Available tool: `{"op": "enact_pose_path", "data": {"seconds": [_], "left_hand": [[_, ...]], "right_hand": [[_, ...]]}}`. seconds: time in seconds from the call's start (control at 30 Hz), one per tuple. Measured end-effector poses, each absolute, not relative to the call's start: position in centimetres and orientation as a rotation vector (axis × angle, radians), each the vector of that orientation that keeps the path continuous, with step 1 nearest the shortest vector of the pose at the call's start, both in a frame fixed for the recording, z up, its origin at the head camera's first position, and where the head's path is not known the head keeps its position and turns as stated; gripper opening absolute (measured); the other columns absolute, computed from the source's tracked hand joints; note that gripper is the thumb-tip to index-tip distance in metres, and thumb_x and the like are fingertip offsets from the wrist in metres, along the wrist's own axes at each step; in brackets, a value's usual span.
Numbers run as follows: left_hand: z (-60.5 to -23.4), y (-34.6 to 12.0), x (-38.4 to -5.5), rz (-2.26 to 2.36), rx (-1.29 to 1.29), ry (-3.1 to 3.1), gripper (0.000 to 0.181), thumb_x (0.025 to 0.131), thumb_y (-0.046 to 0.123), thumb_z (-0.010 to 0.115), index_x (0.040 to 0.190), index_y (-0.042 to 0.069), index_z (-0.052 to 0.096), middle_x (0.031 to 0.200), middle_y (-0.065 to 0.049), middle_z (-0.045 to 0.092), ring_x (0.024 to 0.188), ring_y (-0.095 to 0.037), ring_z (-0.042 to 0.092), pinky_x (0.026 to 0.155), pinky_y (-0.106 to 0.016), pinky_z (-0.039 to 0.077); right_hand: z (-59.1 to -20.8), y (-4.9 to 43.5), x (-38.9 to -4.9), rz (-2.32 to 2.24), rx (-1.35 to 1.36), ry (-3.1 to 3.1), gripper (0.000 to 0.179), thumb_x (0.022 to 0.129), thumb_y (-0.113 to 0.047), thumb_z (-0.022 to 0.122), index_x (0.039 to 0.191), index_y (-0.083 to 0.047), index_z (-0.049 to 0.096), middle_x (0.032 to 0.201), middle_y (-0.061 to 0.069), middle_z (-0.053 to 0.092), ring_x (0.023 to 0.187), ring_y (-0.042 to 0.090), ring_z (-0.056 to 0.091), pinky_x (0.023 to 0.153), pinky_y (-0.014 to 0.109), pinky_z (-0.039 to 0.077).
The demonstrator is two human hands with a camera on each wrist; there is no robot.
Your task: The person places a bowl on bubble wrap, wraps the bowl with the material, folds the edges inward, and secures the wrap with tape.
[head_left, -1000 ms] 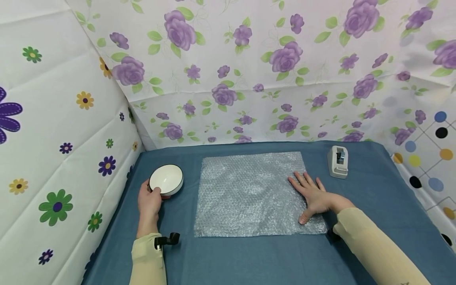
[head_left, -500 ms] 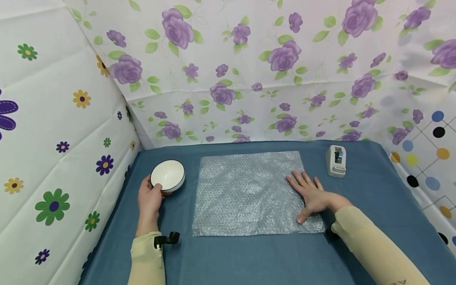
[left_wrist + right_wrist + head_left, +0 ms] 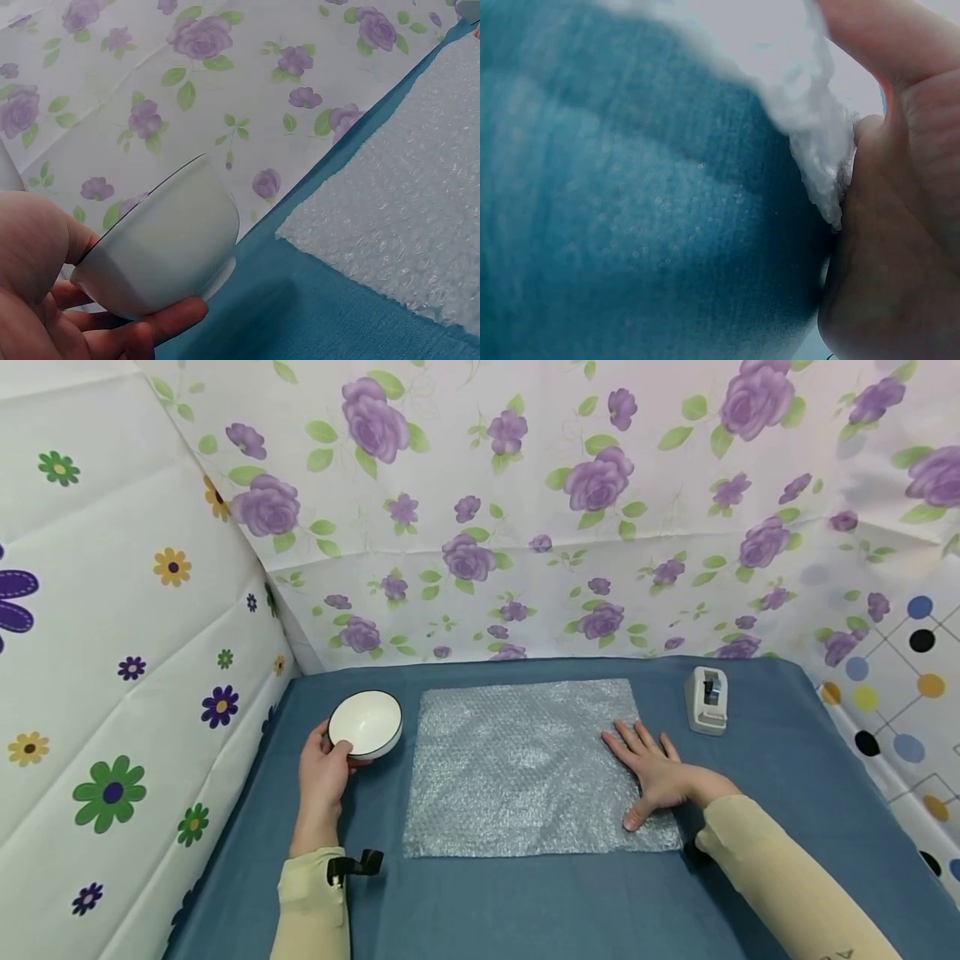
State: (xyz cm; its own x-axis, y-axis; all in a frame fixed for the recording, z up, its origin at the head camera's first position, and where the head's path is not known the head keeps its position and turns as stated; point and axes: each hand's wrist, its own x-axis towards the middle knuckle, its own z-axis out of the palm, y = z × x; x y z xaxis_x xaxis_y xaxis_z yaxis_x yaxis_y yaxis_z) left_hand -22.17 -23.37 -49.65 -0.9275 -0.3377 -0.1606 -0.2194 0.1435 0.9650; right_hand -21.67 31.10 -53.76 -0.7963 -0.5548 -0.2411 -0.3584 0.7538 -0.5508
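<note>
A white bowl [image 3: 366, 722] with a dark rim is gripped at its near left side by my left hand [image 3: 324, 777], thumb over the rim and fingers underneath. In the left wrist view the bowl [image 3: 169, 236] is raised above the blue cloth, its shadow falling below it. A sheet of clear bubble wrap [image 3: 517, 768] lies flat to the right of the bowl. My right hand [image 3: 656, 777] rests on the wrap's right side with its fingers spread. Close up in the right wrist view, the wrap's edge [image 3: 810, 150] lies beside my palm [image 3: 900, 225].
A white tape dispenser [image 3: 707, 700] stands at the back right, beyond my right hand. Blue cloth [image 3: 525, 910] covers the table. Floral sheets [image 3: 465, 618] hang along the back and sides.
My left hand has carried the bowl a little up and to the right, toward the bubble wrap. My right hand has stayed in place on the wrap.
</note>
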Motion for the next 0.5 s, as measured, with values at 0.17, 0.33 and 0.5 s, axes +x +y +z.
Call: {"op": "enact_pose_path", "data": {"seconds": [0.17, 0.33, 0.5], "left_hand": [[-49.4, -23.4, -22.1, -1.92, 0.592, -2.284, 0.07, 0.104, 0.007, 0.047, 0.17, 0.006, 0.025, 0.161, -0.022, 0.047, 0.068, -0.003, 0.067, 0.065, -0.022, 0.046], [-49.1, -23.4, -22.0, -1.923, 0.57, -2.303, 0.069, 0.105, 0.007, 0.049, 0.17, 0.004, 0.026, 0.162, -0.023, 0.046, 0.072, -0.003, 0.065, 0.066, -0.022, 0.047], [-48.5, -23.1, -21.7, -1.946, 0.507, -2.341, 0.065, 0.107, 0.009, 0.05, 0.169, 0.005, 0.03, 0.157, -0.023, 0.051, 0.072, -0.004, 0.068, 0.068, -0.025, 0.049]], "right_hand": [[-54.2, 31.3, -21.8, -0.743, -0.702, 2.541, 0.152, 0.065, -0.068, 0.094, 0.175, -0.019, 0.002, 0.177, 0.018, -0.019, 0.157, 0.05, -0.026, 0.112, 0.079, -0.021], [-54.0, 31.3, -21.8, -0.766, -0.696, 2.526, 0.152, 0.064, -0.069, 0.094, 0.175, -0.021, 0.002, 0.177, 0.017, -0.018, 0.157, 0.049, -0.026, 0.112, 0.078, -0.022], [-54.5, 31.5, -22.0, -0.767, -0.711, 2.529, 0.152, 0.064, -0.069, 0.094, 0.175, -0.023, 0.001, 0.177, 0.015, -0.019, 0.157, 0.048, -0.027, 0.112, 0.078, -0.023]]}}
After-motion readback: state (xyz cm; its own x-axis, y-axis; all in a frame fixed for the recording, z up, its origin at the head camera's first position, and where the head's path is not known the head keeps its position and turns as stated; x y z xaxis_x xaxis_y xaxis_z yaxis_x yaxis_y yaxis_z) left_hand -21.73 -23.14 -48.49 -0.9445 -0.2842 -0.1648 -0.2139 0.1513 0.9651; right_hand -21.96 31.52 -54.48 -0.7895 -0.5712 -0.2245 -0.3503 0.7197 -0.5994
